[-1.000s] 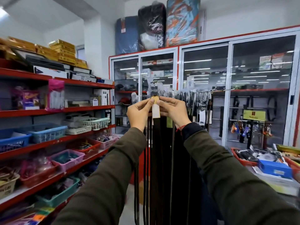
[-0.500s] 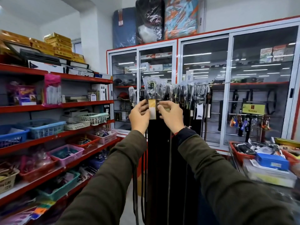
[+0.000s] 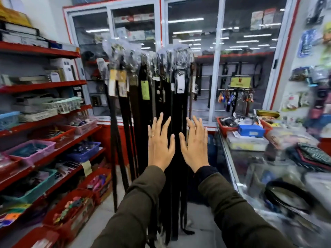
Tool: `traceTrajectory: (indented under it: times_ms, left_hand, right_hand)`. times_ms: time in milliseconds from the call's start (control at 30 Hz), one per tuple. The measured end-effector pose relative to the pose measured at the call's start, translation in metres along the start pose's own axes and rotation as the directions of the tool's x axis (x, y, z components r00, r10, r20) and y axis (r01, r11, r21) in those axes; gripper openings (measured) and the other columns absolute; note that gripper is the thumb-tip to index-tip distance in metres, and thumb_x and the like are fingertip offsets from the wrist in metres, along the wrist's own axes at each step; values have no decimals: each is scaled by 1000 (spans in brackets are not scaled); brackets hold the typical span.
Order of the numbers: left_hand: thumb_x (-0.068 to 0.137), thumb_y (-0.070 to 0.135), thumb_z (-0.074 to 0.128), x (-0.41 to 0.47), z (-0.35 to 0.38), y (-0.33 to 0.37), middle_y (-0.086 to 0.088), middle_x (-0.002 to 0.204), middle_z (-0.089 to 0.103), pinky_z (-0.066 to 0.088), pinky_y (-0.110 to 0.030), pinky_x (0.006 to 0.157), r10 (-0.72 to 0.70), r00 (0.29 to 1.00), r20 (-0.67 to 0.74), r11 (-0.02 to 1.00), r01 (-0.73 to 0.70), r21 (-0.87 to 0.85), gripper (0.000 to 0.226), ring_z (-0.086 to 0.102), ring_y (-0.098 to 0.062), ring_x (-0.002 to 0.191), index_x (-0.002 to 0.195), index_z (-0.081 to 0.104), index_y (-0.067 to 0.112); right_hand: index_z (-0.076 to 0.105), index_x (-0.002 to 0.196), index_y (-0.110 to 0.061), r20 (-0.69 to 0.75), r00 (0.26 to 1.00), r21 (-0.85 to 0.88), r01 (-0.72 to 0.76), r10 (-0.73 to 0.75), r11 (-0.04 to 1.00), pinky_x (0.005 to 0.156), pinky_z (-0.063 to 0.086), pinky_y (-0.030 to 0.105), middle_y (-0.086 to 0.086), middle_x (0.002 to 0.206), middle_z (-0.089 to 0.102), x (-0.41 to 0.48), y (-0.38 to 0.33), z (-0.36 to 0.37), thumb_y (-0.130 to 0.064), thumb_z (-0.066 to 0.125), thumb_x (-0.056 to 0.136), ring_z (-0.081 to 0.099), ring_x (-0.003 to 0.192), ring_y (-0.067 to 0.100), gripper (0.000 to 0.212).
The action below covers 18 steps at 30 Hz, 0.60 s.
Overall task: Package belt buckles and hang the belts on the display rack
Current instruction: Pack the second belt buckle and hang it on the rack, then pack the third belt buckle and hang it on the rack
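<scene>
Two open hands face a rack of dark hanging belts (image 3: 157,122), bagged buckles (image 3: 125,54) far above: left hand (image 3: 160,142), then right hand (image 3: 194,143), fingers spread, holding nothing. Smoothing well likely means light, even strokes, keeping straps untangled.

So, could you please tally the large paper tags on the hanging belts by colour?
Yellow-and-white tags: 2
Green tag: 1
White tag with dark logo: 1
Total: 4
The smaller tags are too blurred to count.
</scene>
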State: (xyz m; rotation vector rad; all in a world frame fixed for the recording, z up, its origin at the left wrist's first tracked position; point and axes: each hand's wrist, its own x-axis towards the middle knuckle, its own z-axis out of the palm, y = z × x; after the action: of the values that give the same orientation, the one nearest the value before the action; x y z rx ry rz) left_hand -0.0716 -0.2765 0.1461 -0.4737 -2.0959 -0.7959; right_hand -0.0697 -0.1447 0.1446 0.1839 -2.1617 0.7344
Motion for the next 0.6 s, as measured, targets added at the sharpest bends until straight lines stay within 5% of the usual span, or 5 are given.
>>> traceTrajectory:
  times_ms: [267, 467, 600]
  left_hand:
    - [103, 24, 44, -79, 108, 46, 4, 170, 8, 4, -48, 129, -1, 949, 316, 997, 24, -67, 57, 3, -20, 158, 156, 27, 25]
    - [106, 25, 38, -111, 184, 101, 5, 170, 7, -4, -44, 129, 102, 836, 540, 988, -22, -152, 55, -3, -19, 158, 159, 21, 27]
    - [105, 14, 37, -119, 231, 141, 3, 170, 8, -2, -43, 129, 236, 651, 722, 967, -84, -241, 60, -2, -20, 158, 160, 15, 22]
  right_hand:
    - [30, 154, -17, 45, 936, -253, -327, 349, 910, 126, 0, 51, 6, 167, 14, -89, 118, -45, -40, 45, 101, 2, 157, 28, 60]
    - [27, 154, -10, -21, 738, -357, -636, 674, 684, 125, 4, 53, 13, 167, 7, -140, 197, -96, -40, 50, 99, -1, 156, 32, 67]
    - [23, 155, -3, -114, 561, -405, -780, 820, 477, 124, 11, 51, 20, 165, 10, -163, 236, -127, -35, 59, 94, 7, 154, 37, 77]
